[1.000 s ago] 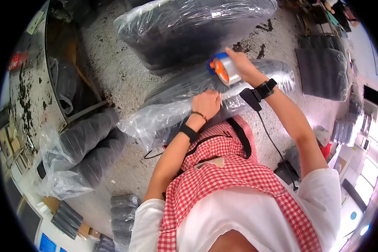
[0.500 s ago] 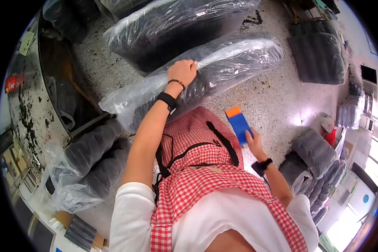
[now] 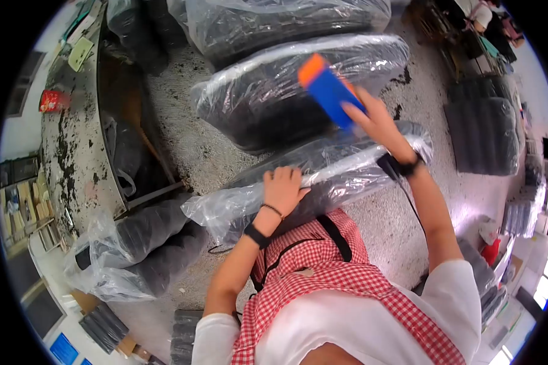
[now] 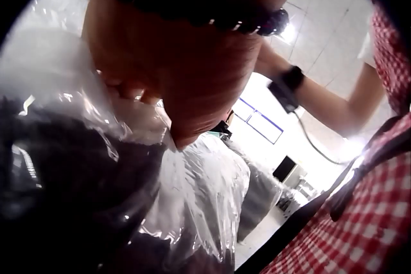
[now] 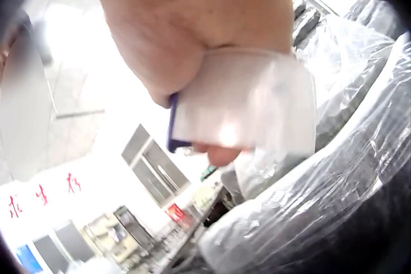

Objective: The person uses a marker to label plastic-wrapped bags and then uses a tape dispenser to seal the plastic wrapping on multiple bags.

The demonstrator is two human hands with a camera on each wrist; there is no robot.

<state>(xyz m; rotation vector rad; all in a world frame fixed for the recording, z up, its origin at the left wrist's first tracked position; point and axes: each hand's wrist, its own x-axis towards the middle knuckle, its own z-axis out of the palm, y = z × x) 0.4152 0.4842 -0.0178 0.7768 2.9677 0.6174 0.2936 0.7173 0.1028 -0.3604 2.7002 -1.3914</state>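
Left hand (image 3: 281, 188) bears down on the bundle (image 3: 353, 159) just past the apron (image 3: 304, 255), fingers curled, bunching its plastic wrap. At two o'clock from it, the right hand (image 3: 374, 121) hangs above the bundle's far end, clamped round the dispenser (image 3: 329, 88), which juts out at eleven o'clock from the fist, over a second bundle (image 3: 262, 103) beyond.

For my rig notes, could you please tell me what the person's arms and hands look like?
Short white sleeves, arms bare below. By the left hand, a dark bead bracelet and a black strap ring the wrist. By the right hand, a black band, a black box and a black cable down the arm.
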